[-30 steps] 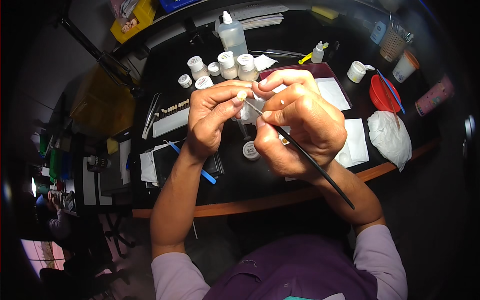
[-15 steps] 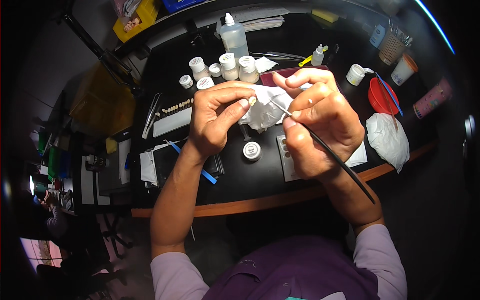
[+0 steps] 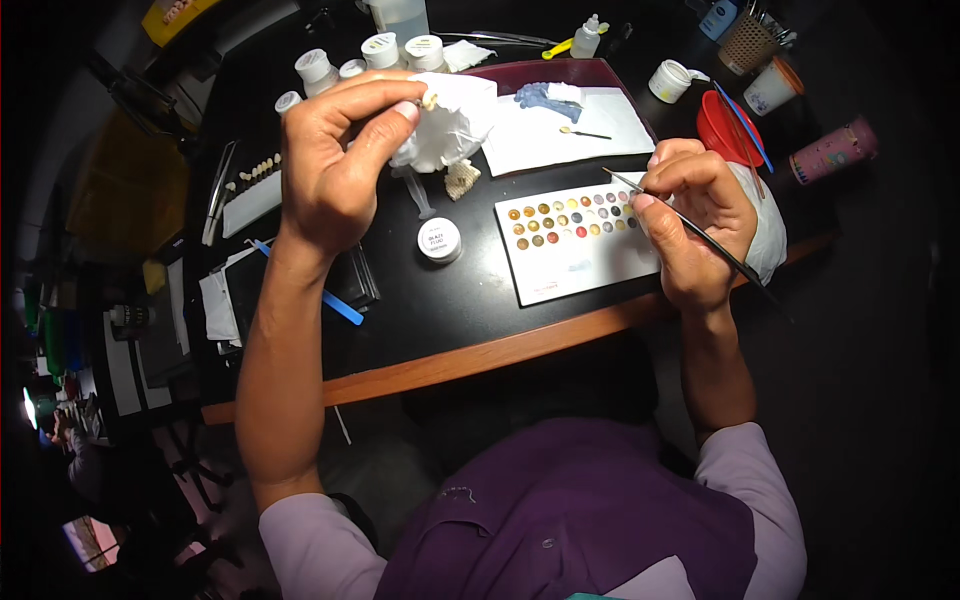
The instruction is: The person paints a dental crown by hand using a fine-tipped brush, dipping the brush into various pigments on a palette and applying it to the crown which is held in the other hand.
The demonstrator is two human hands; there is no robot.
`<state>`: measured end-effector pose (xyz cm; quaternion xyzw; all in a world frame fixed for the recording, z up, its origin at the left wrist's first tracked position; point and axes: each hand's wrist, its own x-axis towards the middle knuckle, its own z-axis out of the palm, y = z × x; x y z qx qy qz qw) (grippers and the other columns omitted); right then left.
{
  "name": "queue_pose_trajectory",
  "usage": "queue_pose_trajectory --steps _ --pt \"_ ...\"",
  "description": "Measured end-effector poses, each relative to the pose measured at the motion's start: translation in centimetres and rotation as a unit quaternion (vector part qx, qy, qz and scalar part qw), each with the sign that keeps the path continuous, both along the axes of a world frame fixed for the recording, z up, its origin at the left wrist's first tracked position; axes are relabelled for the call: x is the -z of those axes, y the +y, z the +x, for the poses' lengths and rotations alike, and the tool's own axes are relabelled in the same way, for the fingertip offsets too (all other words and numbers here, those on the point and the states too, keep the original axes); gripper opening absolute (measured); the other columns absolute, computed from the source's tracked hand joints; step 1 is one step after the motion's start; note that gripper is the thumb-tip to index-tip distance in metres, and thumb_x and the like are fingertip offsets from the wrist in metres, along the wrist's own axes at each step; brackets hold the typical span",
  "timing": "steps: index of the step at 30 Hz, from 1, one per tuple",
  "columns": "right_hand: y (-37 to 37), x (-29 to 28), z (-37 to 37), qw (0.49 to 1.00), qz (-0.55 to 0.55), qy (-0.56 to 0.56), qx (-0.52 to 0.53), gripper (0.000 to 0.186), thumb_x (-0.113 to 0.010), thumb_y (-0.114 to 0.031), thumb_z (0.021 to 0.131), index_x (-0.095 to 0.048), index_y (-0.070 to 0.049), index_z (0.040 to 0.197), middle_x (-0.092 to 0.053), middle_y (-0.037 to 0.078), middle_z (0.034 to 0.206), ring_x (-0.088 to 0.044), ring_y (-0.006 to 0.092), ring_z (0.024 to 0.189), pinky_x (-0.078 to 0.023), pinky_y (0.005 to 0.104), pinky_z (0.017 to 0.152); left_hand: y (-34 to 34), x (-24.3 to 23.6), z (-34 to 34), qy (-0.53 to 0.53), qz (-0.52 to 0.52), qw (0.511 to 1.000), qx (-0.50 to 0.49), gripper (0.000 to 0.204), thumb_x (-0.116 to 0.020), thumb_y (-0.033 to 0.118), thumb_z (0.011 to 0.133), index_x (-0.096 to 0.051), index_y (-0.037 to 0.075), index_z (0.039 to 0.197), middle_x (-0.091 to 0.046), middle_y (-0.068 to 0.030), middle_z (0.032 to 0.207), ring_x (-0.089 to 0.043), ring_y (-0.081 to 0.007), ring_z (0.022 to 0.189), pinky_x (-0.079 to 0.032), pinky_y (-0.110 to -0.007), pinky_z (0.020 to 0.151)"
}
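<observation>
Between the thumb and index finger of my left hand (image 3: 335, 165) is a small tooth-coloured dental crown (image 3: 430, 100). A crumpled white tissue (image 3: 452, 125) hangs right beside those fingertips; whether the other fingers hold it is hidden. My right hand (image 3: 705, 225) is closed round a thin dark brush (image 3: 738, 263) in a pen grip. Its fine tip points left, over the top edge of a white palette (image 3: 560, 275) with rows of brown, yellow, grey and red colour wells. A small white-lidded jar (image 3: 439, 240) stands on the table between my hands.
Behind the palette lies a white sheet (image 3: 510, 150) with a blue-grey dental model (image 3: 548, 100). White-lidded jars (image 3: 381, 48) line the back. At right are a red bowl (image 3: 728, 128), a white-and-orange cup (image 3: 775, 88) and a pink tumbler (image 3: 833, 152). A blue strip (image 3: 342, 307) lies near my left forearm.
My right hand has moved the brush away from the crown, down and right to the palette. My left hand still pinches the crown. The whole view has shifted, uncovering the palette and the dental model.
</observation>
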<state>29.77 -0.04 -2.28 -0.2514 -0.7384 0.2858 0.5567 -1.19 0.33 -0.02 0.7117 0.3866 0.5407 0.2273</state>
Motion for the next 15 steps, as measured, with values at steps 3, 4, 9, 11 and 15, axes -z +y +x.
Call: queue_pose_trajectory --steps 3,4,9,11,15 --pt "-1.5 1.9 3.1 0.995 -0.041 -0.068 0.063 0.014 -0.068 0.009 0.080 -0.064 0.001 0.092 -0.058 0.007 0.091 -0.054 0.0110 0.085 -0.043 0.0264 0.078 -0.1 -0.1 0.5 0.002 0.002 1.000 -0.014 0.025 -0.062 0.005 0.090 -0.075 -0.010 0.104 -0.077 -0.0192 0.102 -0.070 -0.0202 0.095 -0.052 -0.029 0.087" --pt "-1.9 2.2 3.6 0.994 -0.064 -0.056 0.073 0.013 -0.067 0.009 0.080 -0.064 0.001 0.091 -0.058 0.007 0.090 -0.054 0.0107 0.084 -0.043 0.0266 0.077 -0.2 -0.1 0.5 0.006 0.008 1.000 -0.016 0.025 -0.062 0.005 0.090 -0.075 -0.010 0.104 -0.077 -0.0194 0.102 -0.070 -0.0205 0.095 -0.052 -0.029 0.087" --pt "-2.6 2.3 4.6 0.984 -0.143 0.018 0.106 0.009 -0.065 0.009 0.081 -0.063 0.001 0.085 -0.058 0.006 0.087 -0.054 0.0096 0.077 -0.043 0.0260 0.072 0.1 0.1 0.4 0.021 0.023 0.999 -0.009 0.026 -0.060 0.005 0.091 -0.075 -0.010 0.106 -0.076 -0.0203 0.106 -0.070 -0.0218 0.098 -0.051 -0.030 0.090" --pt "-2.5 2.5 4.9 0.983 -0.145 0.006 0.110 0.008 -0.063 0.008 0.080 -0.062 0.001 0.084 -0.058 0.006 0.086 -0.054 0.0095 0.078 -0.043 0.0254 0.072 0.0 0.1 0.4 0.020 0.016 1.000 -0.005 0.026 -0.060 0.005 0.091 -0.075 -0.010 0.107 -0.076 -0.0198 0.105 -0.069 -0.0214 0.098 -0.050 -0.029 0.090" --pt "-2.2 2.3 4.2 0.982 -0.164 0.011 0.097 0.007 -0.063 0.005 0.077 -0.063 0.002 0.083 -0.060 0.007 0.086 -0.055 0.0108 0.079 -0.043 0.0252 0.074 0.1 0.1 0.2 0.029 0.013 0.999 -0.006 0.026 -0.060 0.005 0.091 -0.075 -0.010 0.106 -0.075 -0.0193 0.105 -0.069 -0.0205 0.097 -0.050 -0.029 0.089"
